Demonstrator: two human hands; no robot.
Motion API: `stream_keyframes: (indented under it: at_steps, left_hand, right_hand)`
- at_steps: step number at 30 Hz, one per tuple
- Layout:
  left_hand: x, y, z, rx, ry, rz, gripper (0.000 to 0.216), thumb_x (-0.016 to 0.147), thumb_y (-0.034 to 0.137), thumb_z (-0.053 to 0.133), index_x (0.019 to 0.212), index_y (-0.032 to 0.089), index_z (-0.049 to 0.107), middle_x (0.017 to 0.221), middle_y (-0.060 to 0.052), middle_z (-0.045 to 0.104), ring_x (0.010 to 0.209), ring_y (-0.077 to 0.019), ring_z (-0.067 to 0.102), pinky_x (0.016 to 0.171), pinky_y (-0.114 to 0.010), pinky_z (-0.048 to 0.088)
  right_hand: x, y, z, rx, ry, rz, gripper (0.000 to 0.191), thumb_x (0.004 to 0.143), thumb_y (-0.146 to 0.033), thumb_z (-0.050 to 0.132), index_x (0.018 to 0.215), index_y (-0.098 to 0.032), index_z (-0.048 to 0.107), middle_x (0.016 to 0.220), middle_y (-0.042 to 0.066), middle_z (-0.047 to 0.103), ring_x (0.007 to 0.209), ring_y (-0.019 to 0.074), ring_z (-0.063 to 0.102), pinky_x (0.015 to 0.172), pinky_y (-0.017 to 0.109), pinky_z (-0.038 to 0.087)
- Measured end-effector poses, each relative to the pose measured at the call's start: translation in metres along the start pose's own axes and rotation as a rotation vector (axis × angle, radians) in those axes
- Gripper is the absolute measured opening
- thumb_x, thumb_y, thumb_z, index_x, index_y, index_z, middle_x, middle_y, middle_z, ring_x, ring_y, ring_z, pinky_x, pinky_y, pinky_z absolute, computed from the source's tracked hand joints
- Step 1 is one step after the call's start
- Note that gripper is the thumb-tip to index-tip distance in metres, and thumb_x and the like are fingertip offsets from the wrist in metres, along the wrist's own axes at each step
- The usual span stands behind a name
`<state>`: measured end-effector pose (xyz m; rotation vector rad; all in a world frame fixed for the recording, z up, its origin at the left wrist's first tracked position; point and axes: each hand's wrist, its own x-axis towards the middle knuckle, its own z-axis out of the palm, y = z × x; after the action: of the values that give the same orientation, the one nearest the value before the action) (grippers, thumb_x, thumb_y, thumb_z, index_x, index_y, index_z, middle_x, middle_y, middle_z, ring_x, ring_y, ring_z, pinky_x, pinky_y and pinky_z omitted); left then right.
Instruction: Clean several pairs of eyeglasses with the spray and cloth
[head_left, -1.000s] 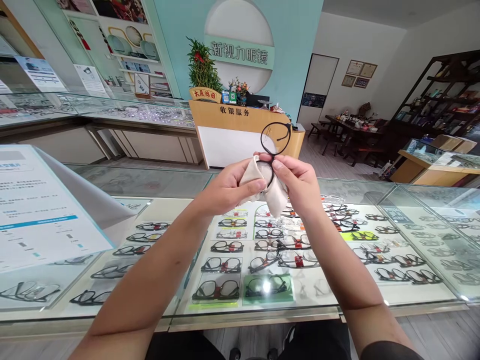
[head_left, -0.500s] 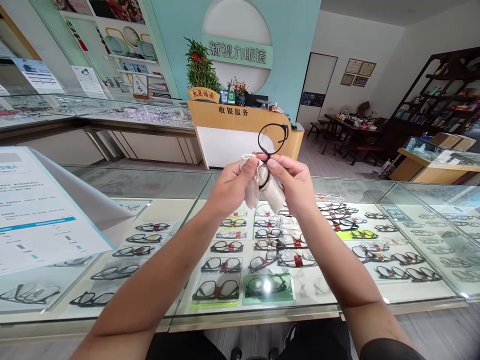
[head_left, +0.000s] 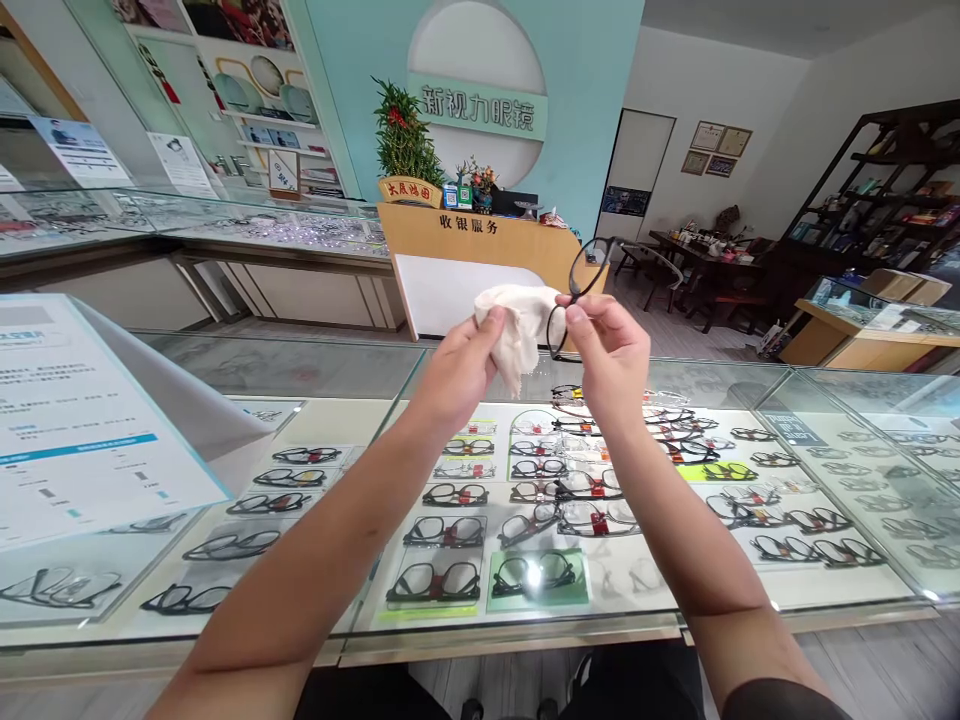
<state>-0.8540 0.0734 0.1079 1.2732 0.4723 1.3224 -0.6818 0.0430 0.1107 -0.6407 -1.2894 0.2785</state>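
Note:
Above the glass display case, my left hand (head_left: 461,368) is closed on a cream cleaning cloth (head_left: 514,325), which hangs down in folds from the fingers. My right hand (head_left: 613,350) pinches a pair of black-rimmed eyeglasses (head_left: 573,292) near the bridge. The glasses are tilted nearly upright, one round lens above the fingers and the other below them. One temple reaches out to the right from the upper rim. The cloth's right edge comes close to the lower lens; whether they touch I cannot tell.
Rows of eyeglasses (head_left: 454,494) lie inside the glass display case (head_left: 517,620) beneath my arms. A white printed sign (head_left: 82,420) leans on the glass at left. Beyond stand a wooden cashier counter (head_left: 480,250), another glass case (head_left: 285,225) and a dark shelf (head_left: 870,200).
My right hand has moved right with the glasses, turning them so a temple shows. The lower lens has come out of the cloth, which stays in my left hand and is more spread.

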Motion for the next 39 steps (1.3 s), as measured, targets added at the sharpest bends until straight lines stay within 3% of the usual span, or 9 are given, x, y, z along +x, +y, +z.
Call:
stream_keyframes:
  at_steps: [5, 8, 13, 16, 19, 24, 28, 34, 39]
  left_hand:
    - [-0.016, -0.014, 0.015, 0.192, -0.198, 0.082, 0.070, 0.100, 0.081, 0.073, 0.134, 0.021, 0.080, 0.123, -0.009, 0.083, 0.120, -0.0272, 0.073, 0.109, -0.038, 0.057]
    - [-0.024, -0.014, 0.021, 0.319, -0.221, 0.142, 0.074, 0.103, 0.082, 0.066, 0.141, 0.020, 0.077, 0.120, -0.007, 0.081, 0.115, -0.0269, 0.071, 0.105, -0.037, 0.056]
    - [-0.031, -0.003, 0.027, 0.458, -0.271, 0.112, 0.068, 0.106, 0.084, 0.058, 0.113, 0.020, 0.078, 0.089, -0.004, 0.071, 0.080, -0.0202, 0.059, 0.073, -0.034, 0.048]
    - [-0.031, 0.000, 0.026, 0.461, -0.305, 0.088, 0.065, 0.106, 0.084, 0.058, 0.091, 0.022, 0.068, 0.077, -0.003, 0.067, 0.069, -0.0184, 0.057, 0.065, -0.033, 0.046]
    - [-0.025, -0.002, 0.020, 0.390, -0.285, 0.043, 0.067, 0.102, 0.087, 0.063, 0.082, 0.022, 0.066, 0.066, -0.003, 0.067, 0.062, -0.0191, 0.060, 0.062, -0.033, 0.049]
    - [-0.009, 0.001, 0.007, 0.151, 0.002, 0.027, 0.060, 0.089, 0.078, 0.087, 0.098, 0.020, 0.079, 0.092, -0.007, 0.083, 0.098, -0.0264, 0.079, 0.088, -0.036, 0.062]
    - [-0.003, 0.018, 0.004, -0.001, 0.095, 0.102, 0.056, 0.081, 0.071, 0.096, 0.102, 0.022, 0.079, 0.106, -0.010, 0.086, 0.121, -0.0333, 0.080, 0.096, -0.042, 0.066]
    - [-0.012, 0.021, 0.016, 0.000, 0.029, 0.142, 0.050, 0.091, 0.073, 0.087, 0.103, 0.026, 0.076, 0.098, -0.007, 0.083, 0.124, -0.0323, 0.079, 0.093, -0.042, 0.067]
    - [-0.020, 0.002, 0.025, 0.031, -0.070, 0.116, 0.058, 0.089, 0.079, 0.087, 0.102, 0.023, 0.076, 0.096, -0.006, 0.079, 0.107, -0.0267, 0.076, 0.091, -0.038, 0.062]
  right_hand:
    - [-0.015, 0.001, 0.015, -0.300, 0.077, -0.295, 0.009, 0.109, -0.031, 0.072, 0.102, -0.028, 0.076, 0.107, 0.005, 0.081, 0.108, 0.0250, 0.073, 0.100, 0.046, 0.057]
    - [-0.018, -0.002, 0.018, -0.335, 0.154, -0.303, 0.009, 0.110, -0.032, 0.069, 0.103, -0.028, 0.074, 0.108, 0.006, 0.077, 0.110, 0.0265, 0.070, 0.103, 0.048, 0.056]
    - [-0.012, -0.008, 0.010, -0.301, 0.187, -0.146, 0.016, 0.111, -0.042, 0.065, 0.105, -0.029, 0.071, 0.113, 0.010, 0.074, 0.118, 0.0292, 0.068, 0.113, 0.053, 0.053]
    - [-0.006, -0.005, 0.004, -0.293, 0.226, -0.101, 0.018, 0.110, -0.047, 0.067, 0.106, -0.030, 0.071, 0.115, 0.010, 0.074, 0.121, 0.0294, 0.068, 0.114, 0.052, 0.053]
    - [0.001, 0.000, -0.003, -0.209, 0.219, -0.046, 0.019, 0.108, -0.048, 0.070, 0.109, -0.029, 0.070, 0.121, 0.010, 0.077, 0.125, 0.0290, 0.071, 0.115, 0.050, 0.054]
    - [0.002, -0.007, -0.006, -0.244, 0.083, -0.082, 0.013, 0.111, -0.042, 0.067, 0.111, -0.029, 0.071, 0.122, 0.010, 0.082, 0.123, 0.0285, 0.076, 0.110, 0.047, 0.056]
    - [-0.006, -0.014, -0.002, -0.471, -0.099, -0.212, 0.012, 0.111, -0.036, 0.066, 0.108, -0.028, 0.074, 0.116, 0.009, 0.084, 0.114, 0.0299, 0.074, 0.104, 0.048, 0.053]
    - [-0.015, -0.009, 0.006, -0.699, -0.277, -0.143, 0.015, 0.113, -0.029, 0.059, 0.107, -0.025, 0.072, 0.117, 0.011, 0.083, 0.110, 0.0313, 0.070, 0.102, 0.048, 0.047]
    - [-0.016, -0.005, 0.007, -0.801, -0.207, -0.182, 0.013, 0.113, -0.026, 0.057, 0.107, -0.024, 0.069, 0.115, 0.012, 0.081, 0.108, 0.0318, 0.066, 0.097, 0.047, 0.045]
